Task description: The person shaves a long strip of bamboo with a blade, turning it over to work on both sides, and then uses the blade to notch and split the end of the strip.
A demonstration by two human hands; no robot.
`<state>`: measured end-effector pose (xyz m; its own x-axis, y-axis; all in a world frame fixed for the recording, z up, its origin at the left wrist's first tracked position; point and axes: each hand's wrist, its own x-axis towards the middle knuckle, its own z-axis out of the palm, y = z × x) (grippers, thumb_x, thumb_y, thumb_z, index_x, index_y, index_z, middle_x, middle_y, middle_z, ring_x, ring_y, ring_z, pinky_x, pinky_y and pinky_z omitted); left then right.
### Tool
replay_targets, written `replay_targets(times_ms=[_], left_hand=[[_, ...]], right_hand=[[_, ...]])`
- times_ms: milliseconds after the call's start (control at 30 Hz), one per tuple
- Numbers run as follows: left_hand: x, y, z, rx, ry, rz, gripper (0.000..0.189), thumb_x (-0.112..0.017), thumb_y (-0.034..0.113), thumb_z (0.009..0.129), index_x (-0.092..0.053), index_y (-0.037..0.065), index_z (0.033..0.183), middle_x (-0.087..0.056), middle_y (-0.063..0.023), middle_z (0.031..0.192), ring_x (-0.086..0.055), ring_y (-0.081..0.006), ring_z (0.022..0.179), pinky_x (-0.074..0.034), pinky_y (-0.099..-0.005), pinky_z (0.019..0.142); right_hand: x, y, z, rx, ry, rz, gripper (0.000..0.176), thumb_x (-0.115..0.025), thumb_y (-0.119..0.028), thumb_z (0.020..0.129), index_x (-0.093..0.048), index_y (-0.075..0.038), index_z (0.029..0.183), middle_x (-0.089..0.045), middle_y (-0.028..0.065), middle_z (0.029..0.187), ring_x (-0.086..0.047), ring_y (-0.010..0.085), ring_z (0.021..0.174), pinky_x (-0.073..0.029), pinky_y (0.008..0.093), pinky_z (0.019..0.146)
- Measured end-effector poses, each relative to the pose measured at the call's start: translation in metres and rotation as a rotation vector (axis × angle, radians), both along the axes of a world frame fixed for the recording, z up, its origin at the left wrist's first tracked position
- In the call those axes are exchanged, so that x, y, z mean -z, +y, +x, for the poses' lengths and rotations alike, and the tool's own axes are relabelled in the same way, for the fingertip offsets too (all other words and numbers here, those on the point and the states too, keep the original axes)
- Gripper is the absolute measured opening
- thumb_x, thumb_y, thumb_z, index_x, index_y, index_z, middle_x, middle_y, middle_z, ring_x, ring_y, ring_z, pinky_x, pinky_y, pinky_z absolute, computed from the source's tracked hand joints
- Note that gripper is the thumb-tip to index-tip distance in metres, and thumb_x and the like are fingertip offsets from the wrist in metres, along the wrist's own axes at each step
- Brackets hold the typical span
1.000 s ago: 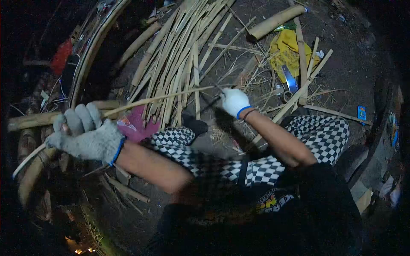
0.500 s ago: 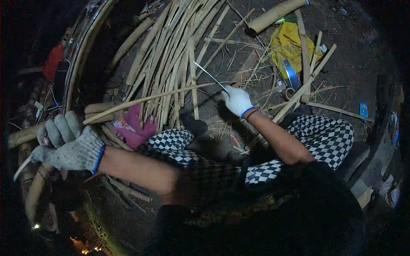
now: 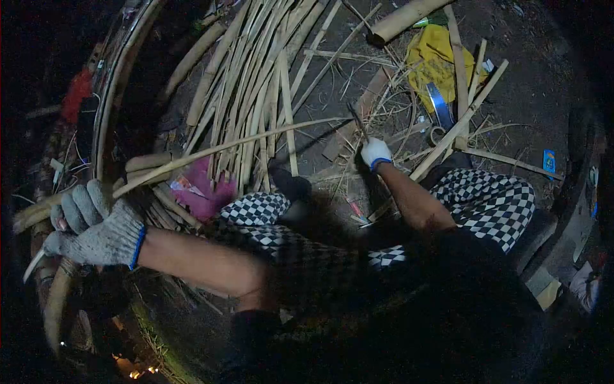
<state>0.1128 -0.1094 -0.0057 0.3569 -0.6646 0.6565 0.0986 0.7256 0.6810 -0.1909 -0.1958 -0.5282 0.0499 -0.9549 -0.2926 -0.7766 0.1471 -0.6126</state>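
My left hand point(image 3: 99, 224), in a grey knitted glove, is closed around a long bamboo strip point(image 3: 236, 146) at the left. One pale end sticks out below the glove; the rest slants up to the right, across the other strips. My right hand point(image 3: 376, 152), in a white glove, grips a knife point(image 3: 357, 121) by its handle, which the fingers hide. The dark, narrow blade points up and slightly left, close to the strip's far tip. Behind the held strip lies a pile of split bamboo strips point(image 3: 246, 77).
Beyond my right hand lie a yellow cloth point(image 3: 441, 57), a blue shiny blade-like piece point(image 3: 439, 104) and a tape roll point(image 3: 437, 135). A thick bamboo pole point(image 3: 409, 22) lies at the top. A pink bag point(image 3: 201, 182) sits by my checkered trouser leg point(image 3: 256, 210). Small flames glow lower left.
The knife has swung from pointing up-left to more upright, and my right hand has moved slightly right and down. The strip's far tip now reaches farther right; my left hand still grips it.
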Motion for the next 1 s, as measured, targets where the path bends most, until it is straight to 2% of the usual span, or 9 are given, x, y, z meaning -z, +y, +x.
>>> replay_targets(times_ms=[67,367,433,500,567,600,767,900,1000], left_hand=[[-0.001,0.003,0.003,0.203,0.054,0.005,0.042,-0.046,0.051,0.091,-0.044,0.016,0.069,-0.030,0.0049,0.050,-0.022,-0.0086,0.039,-0.021,-0.0266,0.039],[-0.003,0.009,-0.015,0.045,-0.008,0.042,0.032,-0.051,0.041,0.086,-0.041,0.017,0.069,-0.031,0.0051,0.053,-0.023,-0.0085,0.038,-0.020,-0.0246,0.039],[-0.003,0.013,-0.024,0.346,-0.014,0.072,0.038,-0.050,0.050,0.088,-0.039,0.017,0.072,-0.031,0.0031,0.053,-0.028,-0.0110,0.044,-0.025,-0.0286,0.045],[0.001,0.021,-0.039,0.165,0.004,0.090,0.037,-0.054,0.048,0.086,-0.039,0.017,0.072,-0.030,0.0026,0.054,-0.030,-0.0120,0.046,-0.025,-0.0297,0.047],[0.000,0.017,-0.048,0.216,0.098,0.067,0.038,-0.056,0.048,0.086,-0.039,0.017,0.072,-0.031,0.0020,0.054,-0.030,-0.0117,0.048,-0.025,-0.0300,0.047],[0.001,0.016,-0.045,0.209,0.095,0.065,0.038,-0.056,0.048,0.086,-0.039,0.017,0.072,-0.031,0.0020,0.054,-0.030,-0.0117,0.048,-0.025,-0.0300,0.047],[0.013,0.015,-0.038,0.367,-0.012,-0.052,0.036,-0.061,0.047,0.078,-0.040,0.018,0.069,-0.032,0.0066,0.051,-0.025,-0.0073,0.039,-0.020,-0.0249,0.040],[0.019,0.017,-0.050,0.357,-0.005,-0.147,0.045,-0.066,0.058,0.076,-0.039,0.023,0.066,-0.031,0.0113,0.046,-0.025,-0.0029,0.034,-0.021,-0.0208,0.037],[0.021,0.018,-0.079,0.401,0.008,-0.209,0.048,-0.065,0.063,0.077,-0.040,0.023,0.065,-0.030,0.0130,0.045,-0.025,-0.0001,0.032,-0.021,-0.0173,0.034]], right_hand=[[-0.009,-0.005,0.000,0.026,0.035,0.052,0.027,-0.051,-0.029,0.088,-0.064,-0.005,0.093,-0.065,0.0237,0.086,-0.062,0.0427,0.082,-0.050,0.0505,0.075],[0.026,0.015,-0.023,0.002,0.046,0.067,0.027,-0.051,-0.024,0.084,-0.067,-0.004,0.090,-0.066,0.0240,0.089,-0.062,0.0431,0.086,-0.049,0.0512,0.078],[0.019,0.008,-0.029,-0.020,0.032,0.085,0.027,-0.051,-0.025,0.084,-0.068,-0.004,0.089,-0.065,0.0243,0.089,-0.062,0.0429,0.087,-0.049,0.0510,0.078],[0.021,-0.010,-0.034,-0.055,0.021,0.102,0.028,-0.051,-0.026,0.084,-0.068,-0.004,0.088,-0.065,0.0245,0.090,-0.062,0.0427,0.087,-0.050,0.0508,0.078],[0.036,-0.038,-0.028,-0.670,0.268,0.003,0.031,-0.052,-0.028,0.083,-0.068,-0.002,0.087,-0.065,0.0258,0.089,-0.063,0.0425,0.087,-0.050,0.0501,0.078],[-0.027,-0.032,-0.018,-0.226,0.087,0.028,0.034,-0.051,-0.030,0.084,-0.069,-0.001,0.085,-0.065,0.0264,0.088,-0.063,0.0424,0.085,-0.051,0.0500,0.076],[-0.153,-0.043,0.016,-0.459,-0.044,-0.172,0.033,-0.047,-0.030,0.091,-0.062,-0.001,0.093,-0.065,0.0241,0.086,-0.063,0.0412,0.085,-0.050,0.0496,0.077],[-0.333,0.020,0.015,-0.614,-0.431,-0.246,0.028,-0.045,-0.026,0.093,-0.059,-0.002,0.087,-0.061,0.0236,0.081,-0.061,0.0419,0.079,-0.050,0.0491,0.069],[-0.385,0.069,0.017,-0.738,-0.549,-0.608,0.022,-0.047,-0.024,0.091,-0.057,-0.005,0.086,-0.060,0.0198,0.074,-0.062,0.0380,0.073,-0.050,0.0475,0.063]])
